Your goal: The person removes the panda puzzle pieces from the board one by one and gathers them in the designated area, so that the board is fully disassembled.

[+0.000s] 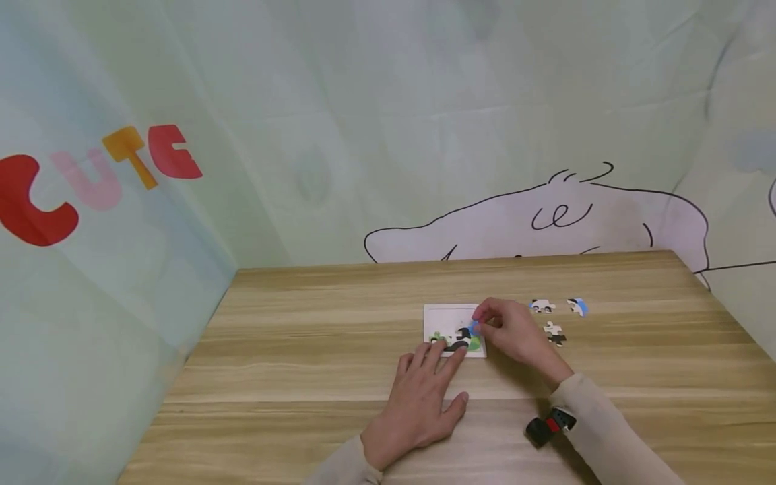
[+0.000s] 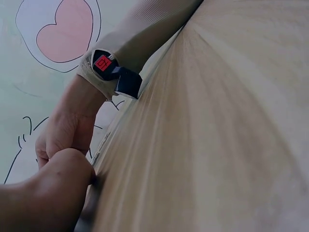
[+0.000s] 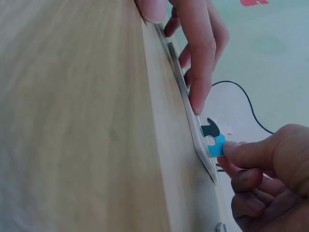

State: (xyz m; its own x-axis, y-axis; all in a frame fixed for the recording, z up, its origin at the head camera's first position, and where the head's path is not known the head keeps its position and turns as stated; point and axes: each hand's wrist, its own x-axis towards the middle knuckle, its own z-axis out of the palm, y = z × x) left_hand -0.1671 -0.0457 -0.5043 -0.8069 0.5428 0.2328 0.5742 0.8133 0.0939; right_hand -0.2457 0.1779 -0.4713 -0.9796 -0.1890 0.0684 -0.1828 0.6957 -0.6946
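A small white puzzle tray (image 1: 445,315) lies on the table, with joined panda pieces (image 1: 456,346) along its near side. My left hand (image 1: 418,397) rests there from the near left, its fingers extended and fingertips on the tray's near edge and pieces. Between thumb and forefinger, my right hand (image 1: 515,333) pinches a blue, black and white jigsaw piece (image 3: 218,147) at the tray's right side. In the right wrist view the piece is tilted up above the tray; whether it touches the others cannot be told. The left wrist view shows both hands but hides the tray.
Right of the tray lie three loose jigsaw pieces: a panda-face piece (image 1: 541,306), a blue-edged one (image 1: 578,306) and a black-and-white one (image 1: 554,333). The wooden table (image 1: 291,350) meets a printed cloth backdrop (image 1: 339,135) at its far and left edges.
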